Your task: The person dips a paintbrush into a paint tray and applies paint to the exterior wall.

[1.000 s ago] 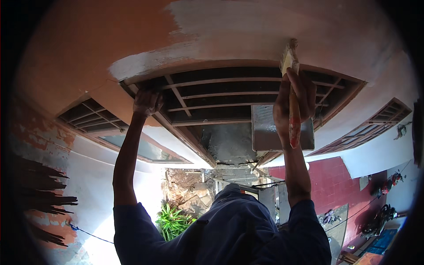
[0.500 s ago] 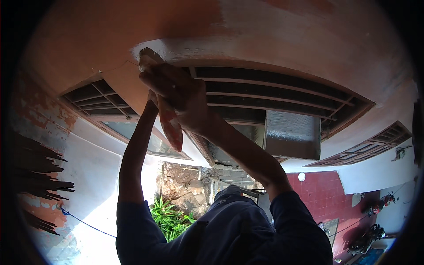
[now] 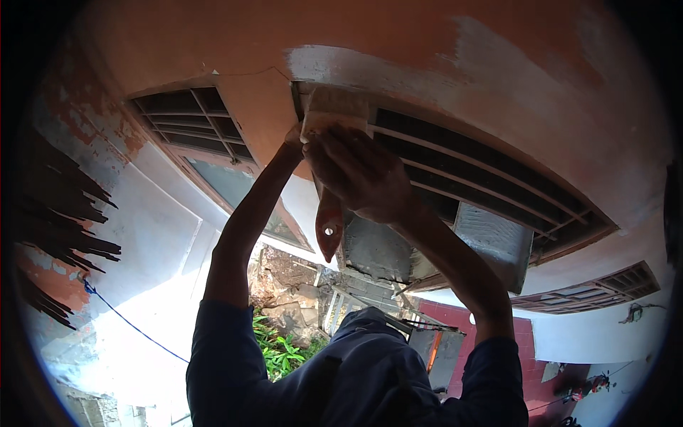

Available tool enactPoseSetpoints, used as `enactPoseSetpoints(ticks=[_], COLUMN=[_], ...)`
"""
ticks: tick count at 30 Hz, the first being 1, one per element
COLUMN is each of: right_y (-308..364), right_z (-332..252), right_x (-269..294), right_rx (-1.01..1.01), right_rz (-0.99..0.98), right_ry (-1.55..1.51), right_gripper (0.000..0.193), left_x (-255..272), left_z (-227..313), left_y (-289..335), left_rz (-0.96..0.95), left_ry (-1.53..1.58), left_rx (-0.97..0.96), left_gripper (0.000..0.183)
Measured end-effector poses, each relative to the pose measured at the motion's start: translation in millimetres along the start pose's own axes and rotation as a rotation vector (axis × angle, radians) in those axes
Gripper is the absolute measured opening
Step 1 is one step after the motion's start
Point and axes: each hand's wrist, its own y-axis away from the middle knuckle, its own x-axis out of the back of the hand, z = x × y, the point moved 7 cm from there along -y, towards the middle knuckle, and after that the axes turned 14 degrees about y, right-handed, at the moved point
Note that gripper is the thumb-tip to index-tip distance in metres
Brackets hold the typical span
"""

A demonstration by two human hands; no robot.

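Note:
My right hand (image 3: 363, 171) is closed around a wide paintbrush (image 3: 329, 224). Its reddish handle, with a hole near the tip, hangs down below my fingers, and its broad pale head points up in front of the upper left corner of the barred window (image 3: 491, 171). My left hand (image 3: 293, 135) is raised beside the brush head at the window frame. Its fingers are mostly hidden, so I cannot make out their grip. Above the window, a strip of whitish wet-looking paint (image 3: 313, 64) shows on the orange-brown wall (image 3: 249, 43).
A smaller barred window (image 3: 196, 124) is at left. A grey panel (image 3: 493, 242) juts out under the bars. Broken dark wooden strips (image 3: 64, 206) and a blue cord (image 3: 135, 327) are at far left. Far below me lie green plants (image 3: 277, 349), rubble and red floor tiles (image 3: 523, 349).
The brush has come off the pale paint patch and down to the window frame corner, its broad side now showing. My view has shifted, and both hands appear farther right.

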Motion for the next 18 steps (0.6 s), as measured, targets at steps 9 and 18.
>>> enactPoseSetpoints(ticks=[9, 18], right_y=[66.0, 177.1], right_z=[95.2, 45.3], right_x=[52.8, 33.8], right_rx=[-1.153, -1.979], right_rz=[0.454, 0.734], right_ry=[-0.811, -1.774], right_gripper=[0.028, 0.037], left_x=[-4.4, -0.1], left_z=[5.3, 5.5], left_y=[3.2, -0.8], left_rz=[0.006, 0.047], left_ry=[-0.027, 0.009], left_rx=[-0.057, -0.069], left_gripper=[0.016, 0.011])
